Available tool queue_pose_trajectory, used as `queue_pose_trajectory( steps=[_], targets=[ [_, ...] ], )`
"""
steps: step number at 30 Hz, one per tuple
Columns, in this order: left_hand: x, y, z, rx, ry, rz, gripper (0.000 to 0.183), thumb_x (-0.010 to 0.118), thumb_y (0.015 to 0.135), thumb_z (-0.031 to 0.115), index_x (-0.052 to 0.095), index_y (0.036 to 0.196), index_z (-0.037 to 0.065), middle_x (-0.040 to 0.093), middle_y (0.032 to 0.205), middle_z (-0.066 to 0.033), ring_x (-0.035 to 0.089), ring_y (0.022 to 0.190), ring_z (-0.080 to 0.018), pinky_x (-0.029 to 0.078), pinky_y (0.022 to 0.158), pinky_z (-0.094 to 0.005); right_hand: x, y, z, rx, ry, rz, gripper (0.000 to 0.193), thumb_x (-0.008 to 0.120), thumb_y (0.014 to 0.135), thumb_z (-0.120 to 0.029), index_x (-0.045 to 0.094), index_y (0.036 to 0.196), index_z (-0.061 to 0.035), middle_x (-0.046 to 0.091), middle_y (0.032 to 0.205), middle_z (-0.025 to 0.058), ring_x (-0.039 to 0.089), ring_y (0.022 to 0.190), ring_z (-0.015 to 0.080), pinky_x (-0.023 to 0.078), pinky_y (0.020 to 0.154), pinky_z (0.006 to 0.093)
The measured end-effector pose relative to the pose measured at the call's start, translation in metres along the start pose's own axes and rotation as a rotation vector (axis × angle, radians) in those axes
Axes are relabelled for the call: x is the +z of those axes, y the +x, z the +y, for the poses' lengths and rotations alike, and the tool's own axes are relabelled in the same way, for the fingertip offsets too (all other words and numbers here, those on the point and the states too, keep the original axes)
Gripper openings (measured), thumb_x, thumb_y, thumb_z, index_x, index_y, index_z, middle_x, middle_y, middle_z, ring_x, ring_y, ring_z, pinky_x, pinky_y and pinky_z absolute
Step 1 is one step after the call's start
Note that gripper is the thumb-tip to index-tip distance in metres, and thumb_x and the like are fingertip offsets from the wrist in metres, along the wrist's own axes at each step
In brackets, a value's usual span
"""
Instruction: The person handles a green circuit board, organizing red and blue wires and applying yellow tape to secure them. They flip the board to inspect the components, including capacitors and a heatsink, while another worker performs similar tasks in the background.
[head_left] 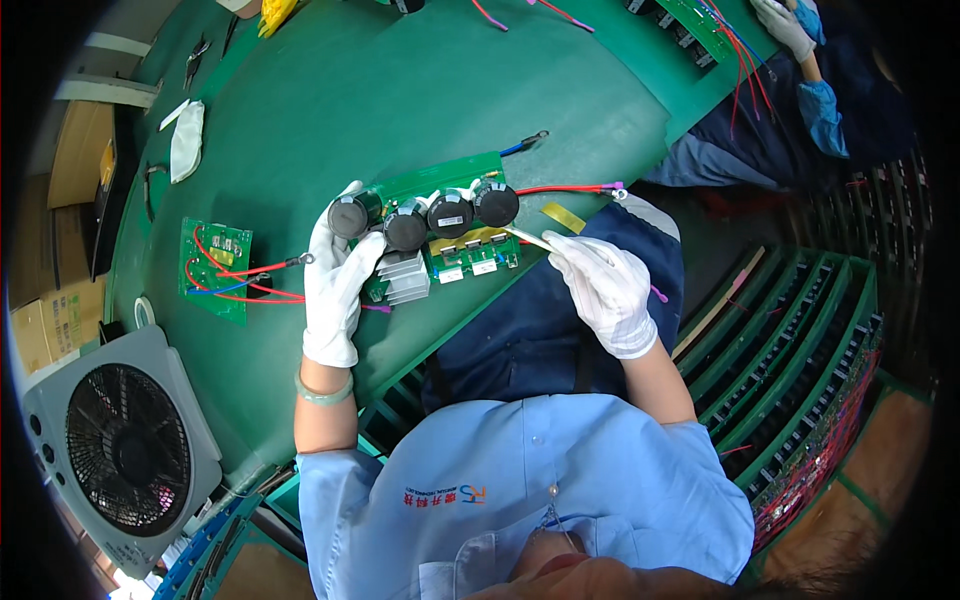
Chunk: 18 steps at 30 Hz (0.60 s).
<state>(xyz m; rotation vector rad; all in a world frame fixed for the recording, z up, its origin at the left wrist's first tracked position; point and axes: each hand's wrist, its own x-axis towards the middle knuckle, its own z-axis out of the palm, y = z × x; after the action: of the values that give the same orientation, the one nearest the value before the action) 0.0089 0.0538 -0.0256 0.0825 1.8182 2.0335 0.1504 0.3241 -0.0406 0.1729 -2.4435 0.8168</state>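
Note:
My white-gloved left hand (pixel 338 285) grips the left end of a green circuit board (pixel 430 182), with its thumb next to the black capacitors. A row of several large round capacitors (pixel 450 217) stands on the board. Below them are a finned silver heat sink (pixel 405 280), a yellow strip (pixel 468 241) and small white parts. Red and blue wires with end lugs run out from the board. In my gloved right hand (pixel 605 292), fingers closed in a pinch, is a thin pale stick (pixel 530 238). Its tip reaches the board's edge beneath the rightmost capacitor.
Left of my hand lies a smaller wired circuit board (pixel 215 268). A grey box fan (pixel 130 450) stands at lower left. Pliers (pixel 195 62) and a white cloth-like piece (pixel 187 142) lie far left. A rack of boards (pixel 790 350) is at right; a co-worker's gloved hand (pixel 785 28) shows top right.

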Motion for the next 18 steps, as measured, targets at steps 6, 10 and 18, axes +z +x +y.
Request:
queue_pose_trajectory(
  steps=[6, 10, 18],
  targets=[
    [0.004, -0.001, 0.003, 0.005, 0.037, -0.007, 0.065, 0.069, 0.088, 0.004, 0.037, 0.144, -0.004, 0.053, 0.132, -0.0147, 0.054, 0.119, -0.0195, 0.044, 0.104, -0.0339, -0.002, 0.000, 0.011, 0.099, 0.168, -0.035, 0.029, 0.065, 0.078, 0.003, 0.070, 0.105, -0.0010, 0.073, 0.095, 0.0090, 0.070, 0.079, 0.0234, 0.055, 0.064, 0.0310],
    [0.005, -0.001, 0.002, 0.021, 0.027, -0.017, 0.063, 0.067, 0.089, 0.002, 0.037, 0.144, -0.004, 0.053, 0.131, -0.0144, 0.055, 0.117, -0.0194, 0.045, 0.103, -0.0336, -0.005, 0.003, 0.015, 0.148, 0.267, -0.068, 0.031, 0.063, 0.077, 0.004, 0.070, 0.106, -0.0010, 0.073, 0.091, 0.0086, 0.070, 0.076, 0.0221, 0.056, 0.065, 0.0307],
    [0.005, -0.002, 0.004, 0.014, 0.014, -0.024, 0.063, 0.065, 0.089, 0.002, 0.037, 0.145, -0.003, 0.053, 0.131, -0.0144, 0.056, 0.117, -0.0196, 0.046, 0.101, -0.0329, -0.021, 0.011, 0.016, 0.062, 0.205, -0.092, 0.034, 0.060, 0.075, 0.006, 0.071, 0.106, -0.0007, 0.070, 0.082, 0.0080, 0.068, 0.068, 0.0189, 0.055, 0.060, 0.0287]
  ],
)
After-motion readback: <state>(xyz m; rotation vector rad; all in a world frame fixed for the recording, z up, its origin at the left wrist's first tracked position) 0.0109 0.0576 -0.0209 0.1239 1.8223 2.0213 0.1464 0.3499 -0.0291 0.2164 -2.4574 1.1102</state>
